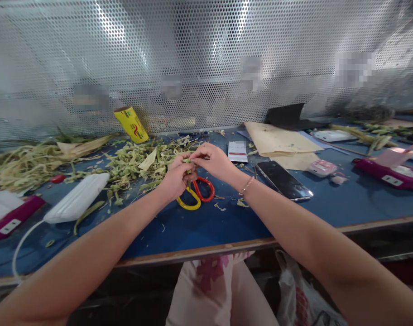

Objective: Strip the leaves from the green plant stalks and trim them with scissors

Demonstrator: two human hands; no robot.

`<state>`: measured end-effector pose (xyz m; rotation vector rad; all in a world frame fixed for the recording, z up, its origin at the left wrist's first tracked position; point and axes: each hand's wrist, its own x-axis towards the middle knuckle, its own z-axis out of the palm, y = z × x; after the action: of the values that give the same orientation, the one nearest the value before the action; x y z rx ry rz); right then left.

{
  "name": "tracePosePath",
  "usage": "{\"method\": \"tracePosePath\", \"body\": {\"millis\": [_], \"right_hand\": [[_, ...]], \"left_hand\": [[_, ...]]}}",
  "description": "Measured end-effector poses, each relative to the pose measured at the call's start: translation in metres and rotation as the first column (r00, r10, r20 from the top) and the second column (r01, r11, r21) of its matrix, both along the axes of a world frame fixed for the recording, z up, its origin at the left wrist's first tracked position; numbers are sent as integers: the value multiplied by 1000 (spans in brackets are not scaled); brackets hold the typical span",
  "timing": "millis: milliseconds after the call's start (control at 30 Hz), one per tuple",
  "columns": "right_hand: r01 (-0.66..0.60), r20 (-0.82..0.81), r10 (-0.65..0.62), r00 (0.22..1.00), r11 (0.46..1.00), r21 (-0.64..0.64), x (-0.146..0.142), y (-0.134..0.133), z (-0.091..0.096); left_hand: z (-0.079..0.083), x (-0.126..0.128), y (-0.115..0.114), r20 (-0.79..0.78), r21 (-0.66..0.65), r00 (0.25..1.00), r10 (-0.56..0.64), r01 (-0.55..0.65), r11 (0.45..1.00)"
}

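My left hand (180, 174) and my right hand (211, 159) meet over the blue table, fingertips pinched together. Between them is a small green plant piece (189, 164), mostly covered by the fingers. My left hand is closed on it, and my right fingertips pinch at the same spot. Just below lie scissors (206, 190) with one red and one yellow handle loop; their blades are hidden under my hands. To the left of my hands spreads a loose heap of pale green plant pieces (135, 163).
Dried stalks (40, 165), a yellow tube (132, 124) and a white corded device (78, 198) occupy the left. Rightward lie a black phone (283, 179), a small white box (237, 151), brown paper (281, 140), a pink case (322, 167) and a magenta packet (390, 173). A perforated metal panel (199, 54) stands behind.
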<state>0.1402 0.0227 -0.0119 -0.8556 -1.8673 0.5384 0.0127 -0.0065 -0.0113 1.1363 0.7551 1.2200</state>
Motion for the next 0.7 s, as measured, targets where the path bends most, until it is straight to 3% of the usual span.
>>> {"method": "tracePosePath", "body": {"millis": [233,533,700], "right_hand": [[-3,83,-8,997,991,133,2,-4,4],[-91,244,11,970,943,321,7,-5,5],[-155,380,9,925,921,356,12,-9,10]], "left_hand": [[-3,2,-1,7,65,999,34,-34,997],[3,3,-6,34,-3,999,-31,31,1000],[3,2,-7,28,-14,999,-40,41,999]]}}
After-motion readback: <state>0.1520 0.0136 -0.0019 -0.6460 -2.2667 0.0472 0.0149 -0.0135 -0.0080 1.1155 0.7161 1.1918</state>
